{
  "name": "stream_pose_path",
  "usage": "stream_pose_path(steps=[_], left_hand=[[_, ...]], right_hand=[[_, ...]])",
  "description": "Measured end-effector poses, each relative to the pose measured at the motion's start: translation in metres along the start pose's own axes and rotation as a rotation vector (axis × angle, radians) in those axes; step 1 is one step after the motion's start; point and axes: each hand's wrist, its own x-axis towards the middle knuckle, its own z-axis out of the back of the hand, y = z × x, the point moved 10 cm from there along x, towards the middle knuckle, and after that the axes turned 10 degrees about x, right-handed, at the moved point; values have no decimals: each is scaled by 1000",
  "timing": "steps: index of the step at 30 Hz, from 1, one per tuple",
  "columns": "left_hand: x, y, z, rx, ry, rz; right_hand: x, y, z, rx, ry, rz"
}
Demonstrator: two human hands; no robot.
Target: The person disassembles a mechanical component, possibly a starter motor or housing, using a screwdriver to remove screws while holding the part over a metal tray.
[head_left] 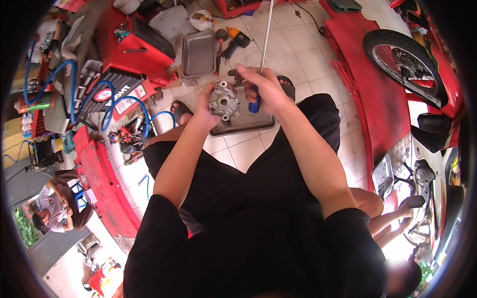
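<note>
In front of my knees, my left hand is closed around a grey cast-metal engine part with a round bore in its middle. My right hand, just right of that part, grips a screwdriver by its blue handle. The long shaft points up and away from me. Beside the right thumb is something dark that I cannot make out. Under both hands a shallow metal tray sits on the floor between my feet, partly covered by the engine part.
Farther off lie a second metal tray, a hammer and a yellow-black power drill. A blue hose coils at left. A red platform and motorcycle wheel stand right. People are at left and lower right.
</note>
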Motion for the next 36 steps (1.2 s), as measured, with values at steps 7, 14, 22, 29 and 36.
stream_pose_path(steps=[7,14,22,29,36], left_hand=[[21,29,35,-227,70,113],[10,23,28,-98,-164,147],[8,-15,19,-179,-175,-37],[-4,-81,61,-282,-46,-257],[-8,-88,107,-422,-240,-321]], right_hand=[[7,-11,-11,-155,27,-63],[10,-14,-11,-153,27,-79],[11,-1,26,-39,-224,51],[61,-60,136,-166,-627,-140],[63,-96,195,-1627,-377,-364]])
